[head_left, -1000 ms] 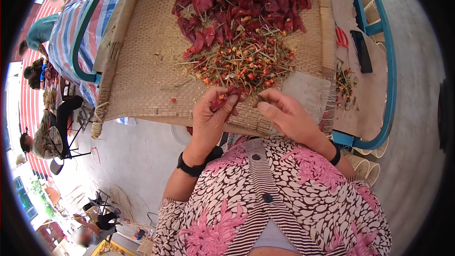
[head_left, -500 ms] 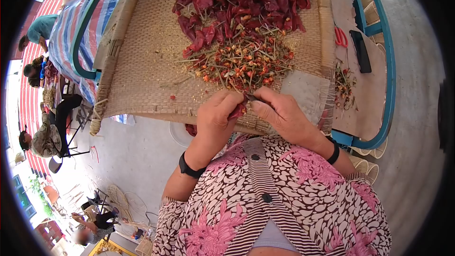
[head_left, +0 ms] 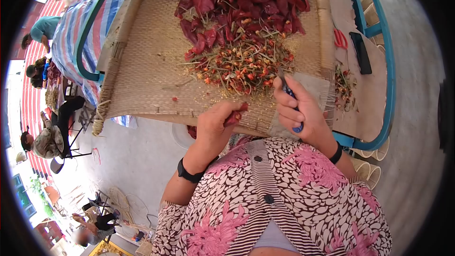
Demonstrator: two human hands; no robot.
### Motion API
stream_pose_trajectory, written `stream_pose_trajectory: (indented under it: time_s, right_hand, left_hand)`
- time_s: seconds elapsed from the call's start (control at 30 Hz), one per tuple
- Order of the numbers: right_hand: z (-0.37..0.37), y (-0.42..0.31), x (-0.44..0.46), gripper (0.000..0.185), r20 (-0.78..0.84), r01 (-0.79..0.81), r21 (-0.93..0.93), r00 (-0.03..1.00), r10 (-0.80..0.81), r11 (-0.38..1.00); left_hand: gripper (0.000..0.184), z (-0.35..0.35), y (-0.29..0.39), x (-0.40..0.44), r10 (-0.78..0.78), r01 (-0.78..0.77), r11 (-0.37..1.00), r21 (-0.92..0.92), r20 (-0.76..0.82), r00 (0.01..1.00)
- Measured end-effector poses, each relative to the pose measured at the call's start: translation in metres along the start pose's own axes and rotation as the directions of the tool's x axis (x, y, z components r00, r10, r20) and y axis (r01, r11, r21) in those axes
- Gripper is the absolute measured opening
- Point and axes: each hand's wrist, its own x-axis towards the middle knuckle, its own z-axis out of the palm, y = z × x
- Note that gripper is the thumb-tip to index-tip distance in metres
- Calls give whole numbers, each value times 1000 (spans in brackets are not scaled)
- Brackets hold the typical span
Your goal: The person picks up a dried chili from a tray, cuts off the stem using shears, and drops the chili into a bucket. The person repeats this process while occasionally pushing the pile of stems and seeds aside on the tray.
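Observation:
My left hand (head_left: 215, 121) is closed around a dried red chili pepper (head_left: 235, 115) near the front edge of the woven mat (head_left: 147, 76). To its right, my right hand (head_left: 305, 111) grips a small knife (head_left: 288, 92) with a blue patterned handle, its blade pointing up and away from me. Just beyond both hands lies a pile of cut chili stems and tops (head_left: 241, 64), with yellow seeds scattered about it. Farther back, a larger heap of dark red dried chilies (head_left: 241, 0) covers the mat.
Right of the mat lie red-handled scissors (head_left: 340, 39), a black phone (head_left: 361, 53) and loose stems (head_left: 345, 83) on a board inside a blue metal frame (head_left: 389, 66). Below the mat's front edge stands a pale bowl (head_left: 181, 135). Several people sit or bend at far left beside striped sheeting (head_left: 71, 42).
My right hand has moved right, away from my left hand, and turned so the knife handle shows. The left hand still holds its chili in nearly the same place.

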Motion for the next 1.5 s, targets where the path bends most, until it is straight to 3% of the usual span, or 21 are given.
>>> stream_pose_trajectory:
  time_s: [0.1, 0.13, 0.2, 0.33, 0.43, 0.53, 0.63, 0.73, 0.83, 1.03, 1.13, 1.33, 1.47, 1.5]
  right_hand:
    - [-6, -1, 3, 38, -17, -62, 122, 998, 65, 991]
    - [-10, -4, 4, 39, 24, -87, 170, 996, 84, 982]
    - [-10, -7, 6, 42, 28, -91, 199, 996, 87, 976]
    - [-8, -7, 6, 36, 6, -81, 68, 997, 81, 994]
    - [-8, -3, 4, 32, -24, -118, -15, 993, 117, 993]
    - [-4, -1, 4, 29, -29, -109, -109, 994, 107, 988]
    - [-2, 1, 2, 29, -20, -85, -145, 996, 83, 986]
    - [-2, 1, 1, 28, -23, -64, -151, 998, 61, 986]
    - [-3, 1, 0, 28, -29, -59, -144, 998, 55, 988]
    - [-4, 1, -3, 26, -58, -45, -168, 998, 35, 985]
    - [-2, 1, -3, 25, -72, -45, -176, 997, 33, 983]
    - [-3, 2, -2, 24, -92, -51, -181, 995, 35, 982]
    - [-5, 2, 1, 23, -113, -53, -222, 993, 28, 974]
    - [-4, 2, 1, 23, -127, -52, -235, 992, 23, 971]
  left_hand:
    - [18, -14, 1, -2, -299, 293, 953, -82, -69, 952]
    - [18, -22, 2, 2, -329, 312, 939, -148, -108, 938]
    - [17, -37, -6, 12, -304, 292, 952, -88, -189, 934]
    - [16, -64, -1, 45, -298, 309, 951, 3, -248, 922]
    - [16, -82, -37, 77, -395, 408, 893, 189, -104, 913]
    - [15, -84, -74, 104, -158, 199, 860, 470, -125, 979]
    - [29, -85, -110, 123, 21, -49, 856, 514, 60, 998]
    - [43, -85, -113, 130, -9, -121, 752, 648, 195, 981]
    - [52, -88, -103, 135, -53, -147, 722, 676, 265, 963]
    - [41, -92, -87, 140, -77, -256, 565, 784, 359, 930]
    - [34, -95, -95, 136, 59, -346, 589, 731, 388, 920]
    - [30, -96, -106, 129, 140, -356, 656, 666, 357, 924]
    - [20, -101, -77, 124, 141, -226, 748, 624, 182, 973]
    - [21, -103, -71, 121, 141, -207, 823, 528, 164, 976]
